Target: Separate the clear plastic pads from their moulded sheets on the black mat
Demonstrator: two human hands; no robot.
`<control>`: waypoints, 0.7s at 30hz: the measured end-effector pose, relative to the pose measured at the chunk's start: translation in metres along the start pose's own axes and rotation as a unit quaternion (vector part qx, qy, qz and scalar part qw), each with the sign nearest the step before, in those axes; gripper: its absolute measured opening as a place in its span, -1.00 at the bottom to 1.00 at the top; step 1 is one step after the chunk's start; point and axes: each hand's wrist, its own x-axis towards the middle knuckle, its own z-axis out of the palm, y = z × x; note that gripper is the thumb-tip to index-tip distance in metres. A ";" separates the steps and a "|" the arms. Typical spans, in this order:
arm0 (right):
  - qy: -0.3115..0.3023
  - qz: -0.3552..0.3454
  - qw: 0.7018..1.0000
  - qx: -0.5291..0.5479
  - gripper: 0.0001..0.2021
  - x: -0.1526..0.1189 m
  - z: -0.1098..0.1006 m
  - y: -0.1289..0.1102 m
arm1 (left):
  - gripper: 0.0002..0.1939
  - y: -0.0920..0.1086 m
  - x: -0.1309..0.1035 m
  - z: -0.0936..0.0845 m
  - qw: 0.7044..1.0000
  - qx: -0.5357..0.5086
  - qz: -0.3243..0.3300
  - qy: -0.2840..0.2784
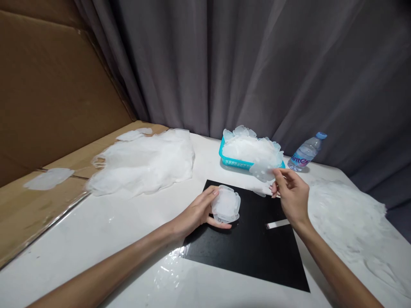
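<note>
Head view: your left hand holds a small stack of frosted plastic pieces over the black mat; the thumb lies along the near side and a finger runs beneath, a grip that likely keeps the layers together and leaves the top face exposed. Your right hand pinches a loose piece narrowly between thumb and forefinger, by its edge, which probably keeps the sheet flat and most of its surface uncovered. The loose piece overlaps the front of the blue basket in this view; whether it touches the basket cannot be told. The basket carries a heap of similar pieces and stands beyond the mat, presumably for easy reach by either hand. A white strip lies on the mat near your right wrist; its nature is unclear. The mat likely serves as a dark ground against which pale pieces show up. The white table bears a large white pile on the left, a second pile on the right, and a water bottle beside the basket. Cardboard borders the left side; a grey curtain closes off the back.
</note>
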 end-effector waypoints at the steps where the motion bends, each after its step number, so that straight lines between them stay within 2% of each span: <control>1: -0.010 0.032 0.998 0.056 -0.73 -0.001 0.001 -0.011 | -0.63 0.001 0.000 0.001 1.000 -0.005 -0.001 0.001; 3: -0.019 0.052 0.992 0.112 -0.77 -0.006 0.005 -0.030 | -0.56 0.003 0.000 0.002 1.000 -0.014 -0.005 -0.002; 5: -0.037 0.014 0.993 0.114 -0.84 -0.015 0.008 -0.042 | -0.50 0.002 0.002 0.001 0.999 -0.026 -0.015 -0.011; 7: -0.124 -0.074 0.985 0.096 -0.91 -0.025 0.011 -0.049 | -0.48 0.001 0.003 0.000 0.999 -0.040 -0.017 -0.021; 9: -0.251 -0.162 0.951 0.083 -0.89 -0.033 0.013 -0.050 | -0.52 0.000 0.004 0.000 0.999 -0.046 -0.005 -0.014; 10: -0.304 -0.189 0.930 0.081 -0.86 -0.036 0.014 -0.049 | -0.56 0.000 0.004 0.000 0.999 -0.043 0.004 -0.006; 12: -0.358 -0.200 0.908 0.084 -0.84 -0.039 0.013 -0.047 | -0.63 0.001 0.002 0.002 0.999 -0.029 0.017 0.011; 21: -0.381 -0.162 0.909 0.055 -0.82 -0.028 0.003 -0.044 | -0.54 0.000 0.003 -0.003 0.999 -0.002 0.039 0.013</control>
